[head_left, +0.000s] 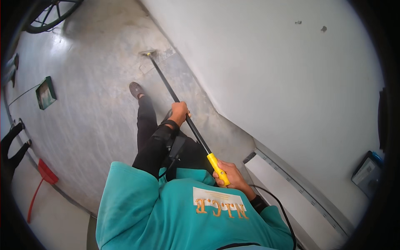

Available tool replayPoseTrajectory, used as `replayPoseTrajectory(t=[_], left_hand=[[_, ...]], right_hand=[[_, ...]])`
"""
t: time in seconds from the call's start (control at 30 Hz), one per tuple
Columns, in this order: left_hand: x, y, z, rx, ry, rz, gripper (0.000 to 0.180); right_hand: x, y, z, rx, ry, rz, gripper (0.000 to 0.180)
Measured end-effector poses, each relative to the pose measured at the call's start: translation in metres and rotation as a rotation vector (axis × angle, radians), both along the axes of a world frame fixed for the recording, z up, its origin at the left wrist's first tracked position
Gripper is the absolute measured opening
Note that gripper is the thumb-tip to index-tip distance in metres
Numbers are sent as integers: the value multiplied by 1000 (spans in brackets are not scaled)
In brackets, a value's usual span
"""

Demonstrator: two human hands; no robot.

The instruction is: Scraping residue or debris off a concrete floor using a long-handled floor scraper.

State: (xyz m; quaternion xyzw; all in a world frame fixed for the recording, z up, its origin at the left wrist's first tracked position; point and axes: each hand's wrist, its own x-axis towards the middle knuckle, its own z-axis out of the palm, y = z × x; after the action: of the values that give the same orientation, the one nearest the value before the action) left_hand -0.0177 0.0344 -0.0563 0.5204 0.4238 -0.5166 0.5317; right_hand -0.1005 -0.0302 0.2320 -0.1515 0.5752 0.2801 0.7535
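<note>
A long-handled floor scraper (pixel 166 81) runs slantwise from my body to the floor. It has a black pole, a yellow grip (pixel 218 168) and a flat, thin head (pixel 148 53), which rests on the grey floor close to the wall's base. My left hand (pixel 180 113) is wrapped round the middle of the pole. Lower down, my right hand (pixel 231 175) is closed round the yellow grip at the near end. Damp-looking patches and pale marks show on the floor about the head.
A white wall (pixel 271 62) rises along the right. To the left lie a green dustpan (pixel 46 92) and a red dustpan (pixel 48 171). Another person's dark-clothed legs (pixel 14 146) show at the left edge. A wheel (pixel 54 18) stands at the upper left. My shoe (pixel 136 89) is beside the pole.
</note>
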Motion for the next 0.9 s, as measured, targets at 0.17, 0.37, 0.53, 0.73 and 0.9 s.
replayPoseTrajectory(t=[0.17,0.37,0.53,0.73,0.9], left_hand=[[3,-10,35,134,23,-28,11],[45,13,0,-338,-50,327,19],[24,10,57,53,-24,56,14],[30,16,-43,-342,-254,-207,21],[20,1,37,-63,10,75,15]], right_hand=[[-44,9,17,-318,17,267,36],[1,-5,13,-82,-30,187,37],[-38,14,17,-338,-12,244,39],[16,2,10,-154,-11,248,37],[-21,7,27,-373,51,266,36]])
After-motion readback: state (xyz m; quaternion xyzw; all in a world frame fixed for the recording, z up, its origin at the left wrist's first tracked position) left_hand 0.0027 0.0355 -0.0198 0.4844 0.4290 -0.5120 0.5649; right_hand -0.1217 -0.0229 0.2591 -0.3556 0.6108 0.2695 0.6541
